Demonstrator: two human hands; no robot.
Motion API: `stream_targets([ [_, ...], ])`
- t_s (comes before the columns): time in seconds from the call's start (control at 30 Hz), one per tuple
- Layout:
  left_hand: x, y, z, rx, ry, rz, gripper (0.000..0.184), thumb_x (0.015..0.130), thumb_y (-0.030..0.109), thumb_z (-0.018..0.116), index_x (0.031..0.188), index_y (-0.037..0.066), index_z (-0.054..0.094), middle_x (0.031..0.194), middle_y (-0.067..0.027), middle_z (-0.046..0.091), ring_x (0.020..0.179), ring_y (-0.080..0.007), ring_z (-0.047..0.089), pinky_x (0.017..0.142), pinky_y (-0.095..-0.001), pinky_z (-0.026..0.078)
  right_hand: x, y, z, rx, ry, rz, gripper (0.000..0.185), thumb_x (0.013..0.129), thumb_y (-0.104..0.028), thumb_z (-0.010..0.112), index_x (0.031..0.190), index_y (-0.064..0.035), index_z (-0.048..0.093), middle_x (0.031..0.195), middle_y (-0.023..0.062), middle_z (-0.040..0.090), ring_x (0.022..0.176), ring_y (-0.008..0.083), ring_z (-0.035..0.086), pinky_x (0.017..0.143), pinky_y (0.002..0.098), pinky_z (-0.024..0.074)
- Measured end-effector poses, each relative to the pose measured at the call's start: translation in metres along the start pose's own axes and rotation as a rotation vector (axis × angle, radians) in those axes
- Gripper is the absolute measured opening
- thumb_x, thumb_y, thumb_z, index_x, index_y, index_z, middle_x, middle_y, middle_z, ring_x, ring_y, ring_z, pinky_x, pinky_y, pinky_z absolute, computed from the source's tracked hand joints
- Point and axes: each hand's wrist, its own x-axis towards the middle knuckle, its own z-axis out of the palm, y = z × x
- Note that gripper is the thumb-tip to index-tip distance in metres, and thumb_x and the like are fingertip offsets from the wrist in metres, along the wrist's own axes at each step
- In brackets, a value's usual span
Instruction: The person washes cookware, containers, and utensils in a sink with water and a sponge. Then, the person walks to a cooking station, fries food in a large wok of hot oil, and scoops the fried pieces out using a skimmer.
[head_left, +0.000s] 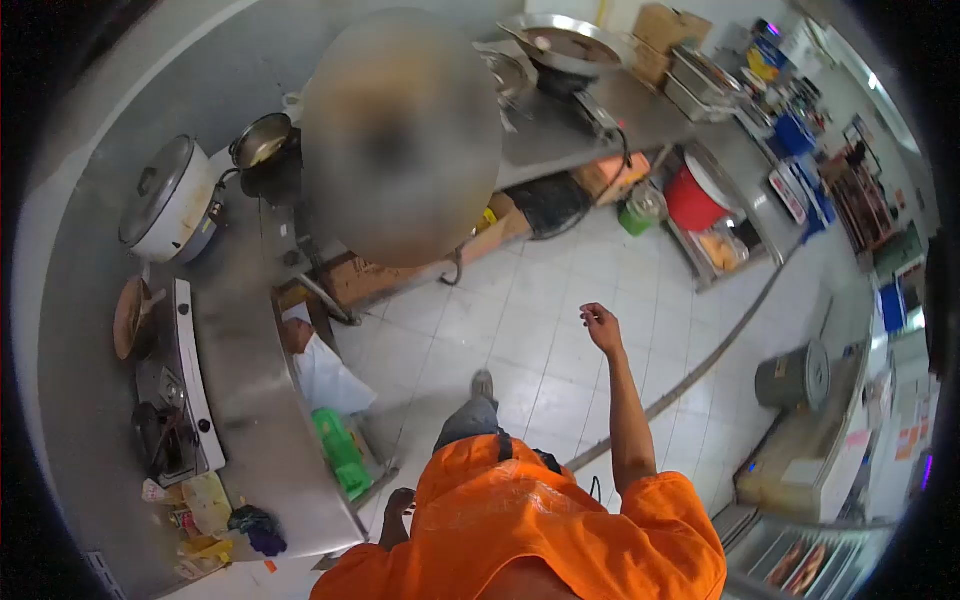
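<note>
Over the tiled floor (520,300), my right hand (601,328) hangs in the air with its fingers loosely bent and partly apart, and nothing shows in it. My left hand (398,508) is low beside my orange shirt (500,510), near the steel counter's corner; it is dark and small, so its fingers cannot be made out. The steel counter (250,370) on the left bears a gas stove (196,375), a white rice cooker (172,205) with a lid and a pan (137,318).
A large blurred oval hides part of the back counter. A wide wok (570,50) stands on that counter. A red bucket (695,200) is on a low shelf at the right, with a grey bin (792,380) nearer. A green crate (342,452) sits under the left counter.
</note>
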Motion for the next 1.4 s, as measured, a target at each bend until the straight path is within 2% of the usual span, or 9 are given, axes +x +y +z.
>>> stream_targets([
  [0.43, 0.012, 0.539, 0.132, -0.133, 0.422, 0.805, 0.017, 0.096, 0.015, 0.055, 0.108, 0.004, 0.06, 0.094, -0.0077, 0.066, 0.086, -0.0131, 0.063, 0.074, -0.0289, 0.053, 0.546, -0.133, 0.07, -0.51, 0.289, -0.623, 0.035, 0.094, -0.032, 0.055, 0.107, 0.0009, 0.061, 0.1, 0.0191, 0.066, 0.091, 0.0373, 0.062, 0.082, 0.0424, 0.0479],
  [0.57, 0.066, 0.531, 0.167, -0.283, 0.672, 0.734, 0.02, 0.098, 0.019, 0.051, 0.108, 0.005, 0.06, 0.089, -0.0066, 0.066, 0.081, -0.0154, 0.064, 0.071, -0.0296, 0.054, 0.681, -0.104, 0.127, -0.654, 0.015, -0.316, 0.035, 0.092, -0.028, 0.056, 0.11, 0.0016, 0.058, 0.104, 0.0187, 0.065, 0.087, 0.0329, 0.065, 0.073, 0.0408, 0.0516],
  [0.73, 0.089, 0.498, 0.268, -0.383, 0.702, 0.325, 0.019, 0.096, 0.021, 0.051, 0.106, 0.008, 0.061, 0.085, -0.0058, 0.066, 0.077, -0.0174, 0.064, 0.065, -0.0327, 0.055, 0.729, -0.106, 0.153, 0.439, -0.774, 0.369, 0.015, 0.093, -0.017, 0.048, 0.096, -0.0056, 0.059, 0.071, 0.003, 0.057, 0.047, 0.0106, 0.05, 0.037, 0.0273, 0.0368],
  [0.93, 0.131, 0.441, 0.389, 0.123, 0.459, -0.007, 0.029, 0.087, 0.031, 0.048, 0.092, 0.013, 0.07, 0.095, -0.0095, 0.07, 0.079, -0.0221, 0.068, 0.07, -0.0417, 0.056, 0.616, -0.089, 0.09, 0.277, -0.28, -0.163, 0.02, 0.096, -0.022, 0.053, 0.082, -0.0084, 0.055, 0.058, -0.0032, 0.044, 0.043, 0.0059, 0.036, 0.038, 0.0238, 0.0254],
  [1.1, 0.15, 0.486, 0.366, 0.658, 1.088, 0.377, 0.014, 0.08, 0.022, 0.06, 0.086, 0.012, 0.068, 0.087, -0.0113, 0.069, 0.078, -0.0291, 0.067, 0.064, -0.0413, 0.055, 0.621, -0.166, 0.019, 0.19, -0.497, -0.132, 0.014, 0.092, -0.014, 0.058, 0.091, -0.0003, 0.06, 0.069, 0.0064, 0.056, 0.061, 0.0146, 0.051, 0.056, 0.029, 0.0415],
  [1.2, 0.176, 0.573, 0.298, -0.098, 1.182, 0.609, 0.021, 0.077, 0.017, 0.066, 0.096, 0.007, 0.069, 0.099, -0.0145, 0.067, 0.095, -0.032, 0.063, 0.082, -0.0416, 0.053, 0.688, -0.258, 0.028, -0.103, -0.335, -0.777, 0.025, 0.096, -0.023, 0.054, 0.086, -0.0021, 0.062, 0.077, 0.0115, 0.064, 0.07, 0.0249, 0.059, 0.067, 0.0354, 0.0465],
  [1.27, 0.228, 0.616, 0.23, 0.399, 1.537, 0.835, 0.016, 0.077, 0.012, 0.07, 0.091, 0.003, 0.067, 0.101, -0.0125, 0.066, 0.095, -0.0316, 0.063, 0.084, -0.04, 0.051, 0.798, -0.237, 0.074, -0.429, -0.193, -0.904, 0.026, 0.095, -0.024, 0.054, 0.103, -0.0014, 0.065, 0.099, 0.0165, 0.069, 0.091, 0.0281, 0.065, 0.078, 0.0357, 0.0499],
  [1.33, 0.197, 0.712, 0.189, -0.285, 1.374, 1.144, 0.009, 0.08, 0.011, 0.069, 0.086, 0.005, 0.067, 0.094, -0.0127, 0.067, 0.091, -0.0313, 0.063, 0.082, -0.0417, 0.052, 0.829, -0.323, 0.102, -0.758, -0.16, -1.061, 0.035, 0.089, -0.016, 0.056, 0.121, -0.0015, 0.058, 0.105, 0.0165, 0.069, 0.097, 0.0314, 0.065, 0.084, 0.0431, 0.0498],
  [1.4, 0.178, 0.767, 0.14, -0.121, 1.267, 0.752, 0.024, 0.08, 0.021, 0.07, 0.101, 0.008, 0.07, 0.099, -0.013, 0.069, 0.095, -0.03, 0.064, 0.087, -0.0385, 0.051, 0.823, -0.392, 0.132, -0.924, -0.22, -0.98, 0.045, 0.083, -0.005, 0.056, 0.128, -0.0109, 0.057, 0.094, 0.0197, 0.068, 0.086, 0.0348, 0.066, 0.073, 0.0459, 0.0512],
])
